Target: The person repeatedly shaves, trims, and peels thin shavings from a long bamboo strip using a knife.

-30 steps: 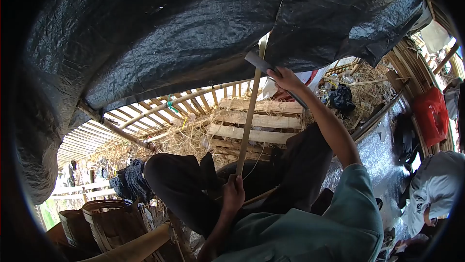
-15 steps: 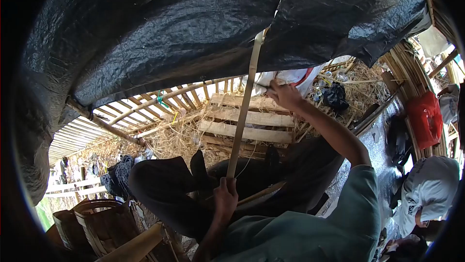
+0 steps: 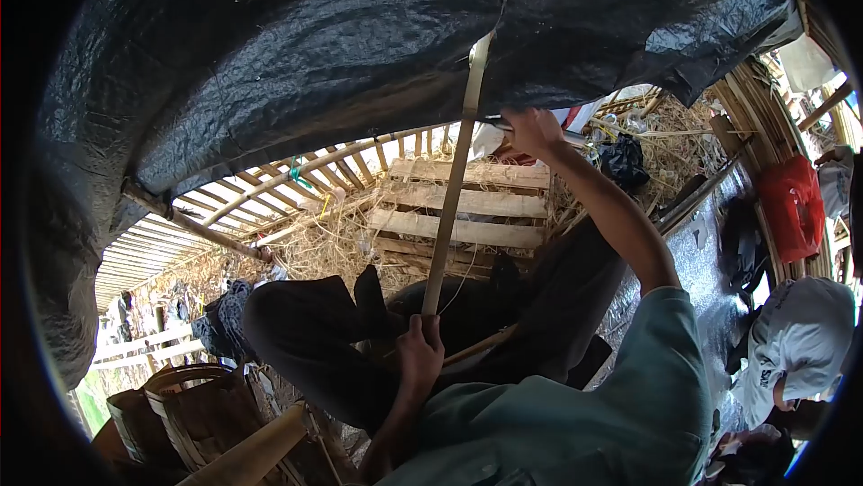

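My left hand (image 3: 421, 349) is closed around the lower end of a long, pale bamboo strip (image 3: 456, 185). The strip stands at a slant over my lap, its upper end in front of the black plastic sheet. My right hand (image 3: 534, 132) is closed on a thin knife (image 3: 492, 121), much of which the fingers hide. The blade points left and meets the right edge of the strip, in its upper part. A thin sliver (image 3: 469, 281) hangs in a curve beside the strip's lower half.
Black plastic sheeting (image 3: 360, 45) hangs low overhead. Ahead lies a slatted wooden platform (image 3: 463, 198) amid straw and shavings. Woven baskets (image 3: 193, 419) stand at lower left. A red plastic bag (image 3: 791, 207) hangs at right, above another person in a pale cap (image 3: 800, 333).
My right hand has moved upward along the strip with the knife. The strip's top end and my left hand are slightly higher in view.
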Motion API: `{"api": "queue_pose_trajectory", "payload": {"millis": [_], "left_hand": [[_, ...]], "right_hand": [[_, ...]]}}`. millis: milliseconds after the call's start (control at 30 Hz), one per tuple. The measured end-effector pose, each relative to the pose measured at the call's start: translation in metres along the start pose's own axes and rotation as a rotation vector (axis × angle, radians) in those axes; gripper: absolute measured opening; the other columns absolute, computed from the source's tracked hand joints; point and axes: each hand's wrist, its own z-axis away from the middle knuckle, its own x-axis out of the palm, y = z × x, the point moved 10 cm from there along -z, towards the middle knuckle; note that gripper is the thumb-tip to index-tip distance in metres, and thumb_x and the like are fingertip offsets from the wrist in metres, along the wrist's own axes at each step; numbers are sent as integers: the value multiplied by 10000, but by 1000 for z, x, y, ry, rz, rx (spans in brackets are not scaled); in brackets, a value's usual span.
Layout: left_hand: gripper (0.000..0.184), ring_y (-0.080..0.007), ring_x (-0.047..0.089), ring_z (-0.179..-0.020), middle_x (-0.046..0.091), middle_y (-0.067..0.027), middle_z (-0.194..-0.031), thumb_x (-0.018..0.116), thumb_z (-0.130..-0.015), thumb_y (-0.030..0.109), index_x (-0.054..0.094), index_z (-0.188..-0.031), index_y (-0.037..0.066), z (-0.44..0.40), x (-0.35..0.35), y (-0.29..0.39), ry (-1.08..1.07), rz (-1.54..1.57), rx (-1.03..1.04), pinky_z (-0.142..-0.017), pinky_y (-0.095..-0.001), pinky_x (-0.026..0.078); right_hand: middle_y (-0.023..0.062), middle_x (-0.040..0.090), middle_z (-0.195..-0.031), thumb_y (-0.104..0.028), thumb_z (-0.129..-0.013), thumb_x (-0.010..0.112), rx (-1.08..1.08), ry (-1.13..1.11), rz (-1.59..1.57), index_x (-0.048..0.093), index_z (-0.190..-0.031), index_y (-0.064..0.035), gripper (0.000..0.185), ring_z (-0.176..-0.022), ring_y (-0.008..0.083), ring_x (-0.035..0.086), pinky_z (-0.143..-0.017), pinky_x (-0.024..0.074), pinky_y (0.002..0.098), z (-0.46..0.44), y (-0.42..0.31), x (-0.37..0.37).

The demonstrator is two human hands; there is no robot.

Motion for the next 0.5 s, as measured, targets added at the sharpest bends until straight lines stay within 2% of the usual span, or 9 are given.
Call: {"api": "queue_pose_trajectory", "payload": {"millis": [67,100,233,333,467,500], "left_hand": [[222,-401,614,-656,598,-203,-640,529,-921,256,534,-855,44,-2,0,4,-6,41,-12,-513,-470,455],[222,-400,614,-653,596,-202,-634,529,-921,253,534,-852,42,0,-2,2,-12,53,-23,-511,-468,454],[254,-426,594,-639,577,-216,-621,527,-920,272,488,-826,39,2,-2,0,28,25,19,-492,-493,447],[250,-424,594,-637,571,-217,-615,528,-921,262,493,-832,31,-4,-3,3,14,80,25,-489,-488,442],[251,-421,590,-625,563,-219,-610,527,-922,252,500,-826,22,-3,-5,3,9,101,39,-480,-480,423],[253,-421,589,-619,560,-219,-608,526,-922,250,501,-822,19,-2,-6,6,9,111,40,-476,-477,417]], "right_hand": [[169,653,-825,-266,-715,659,-421,-58,-48,603,-976,-134,298,-763,345,648,-644,518,475,20,-41,-3],[144,656,-884,-251,-694,659,-388,-188,42,607,-973,-129,308,-789,352,639,-678,511,476,20,-47,12],[141,659,-801,-244,-713,627,221,30,-94,631,-909,-172,209,-766,332,656,-694,525,458,-8,14,7],[145,662,-813,-207,-726,616,-68,3,10,628,-910,-152,193,-777,338,654,-690,529,453,-1,-2,5],[156,659,-824,-191,-716,621,87,25,-11,628,-959,-160,245,-784,340,654,-717,526,463,0,3,4],[158,653,-812,-176,-701,621,188,55,-88,630,-967,-165,267,-797,336,653,-721,523,457,-3,12,0]]}}
